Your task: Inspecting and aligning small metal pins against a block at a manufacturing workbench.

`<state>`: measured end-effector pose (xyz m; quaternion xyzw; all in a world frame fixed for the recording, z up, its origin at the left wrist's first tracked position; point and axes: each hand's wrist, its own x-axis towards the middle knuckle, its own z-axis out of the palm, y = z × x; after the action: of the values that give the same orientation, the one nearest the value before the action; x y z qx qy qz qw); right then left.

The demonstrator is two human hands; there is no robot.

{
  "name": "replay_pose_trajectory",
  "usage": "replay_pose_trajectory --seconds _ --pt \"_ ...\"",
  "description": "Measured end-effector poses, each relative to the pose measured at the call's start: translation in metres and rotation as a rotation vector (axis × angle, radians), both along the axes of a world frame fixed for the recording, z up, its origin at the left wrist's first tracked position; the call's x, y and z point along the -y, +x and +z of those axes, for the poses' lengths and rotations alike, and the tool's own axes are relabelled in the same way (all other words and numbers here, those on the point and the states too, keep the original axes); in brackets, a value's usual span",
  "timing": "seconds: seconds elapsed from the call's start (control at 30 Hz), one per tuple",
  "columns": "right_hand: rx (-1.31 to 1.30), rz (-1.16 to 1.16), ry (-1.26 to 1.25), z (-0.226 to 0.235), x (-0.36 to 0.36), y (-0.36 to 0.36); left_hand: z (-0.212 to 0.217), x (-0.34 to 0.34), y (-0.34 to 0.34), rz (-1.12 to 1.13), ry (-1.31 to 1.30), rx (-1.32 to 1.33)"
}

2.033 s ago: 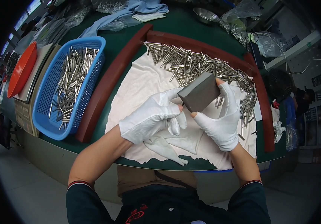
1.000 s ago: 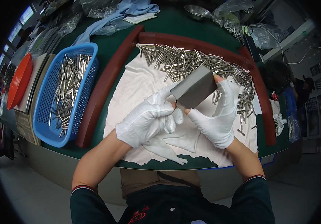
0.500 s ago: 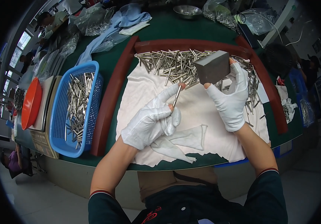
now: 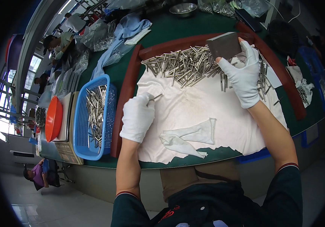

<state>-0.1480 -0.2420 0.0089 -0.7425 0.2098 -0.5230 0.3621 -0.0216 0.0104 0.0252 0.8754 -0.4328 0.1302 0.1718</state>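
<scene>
My left hand, in a white glove with bare fingertips, is closed around a thin metal pin. One end of the pin sticks out past the fingers toward the right, over the pale cloth. On the right, my gloved right hand grips a dark grey rectangular block by its edges, thumb at the near corner. The block is held above the right part of a heap of shiny metal pins. A crumpled white cloth piece lies near the front edge.
Red-brown rails frame the cloth at left, back and right. Outside the left rail stands a blue basket with more pins, then a red-orange bowl. A metal bowl and blue cloth lie farther back. Other people sit far left.
My left hand has swung left with the pin, away from the middle of the cloth toward the left rail. The block in my right hand has tilted, and the whole view has shifted.
</scene>
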Motion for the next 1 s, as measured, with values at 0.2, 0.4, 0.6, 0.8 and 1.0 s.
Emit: replay_pose_trajectory --seconds 0.2,0.4,0.6,0.8,1.0 --pt "0.015 -0.091 0.043 -0.003 0.016 0.005 0.013 -0.019 0.004 0.052 0.237 0.147" --pt "0.101 -0.007 0.312 -0.013 0.039 -0.001 0.063 -0.082 -0.025 0.346 -0.267 0.035" --pt "0.089 0.028 0.313 -0.005 0.028 -0.001 0.065 -0.16 0.021 0.581 0.408 -0.032" --pt "0.088 -0.003 0.25 -0.012 0.031 0.006 0.081 -0.139 0.015 0.613 0.369 0.117" --pt "0.075 -0.101 0.117 -0.015 0.039 0.005 0.083 -0.002 -0.03 -0.105 0.026 0.26"
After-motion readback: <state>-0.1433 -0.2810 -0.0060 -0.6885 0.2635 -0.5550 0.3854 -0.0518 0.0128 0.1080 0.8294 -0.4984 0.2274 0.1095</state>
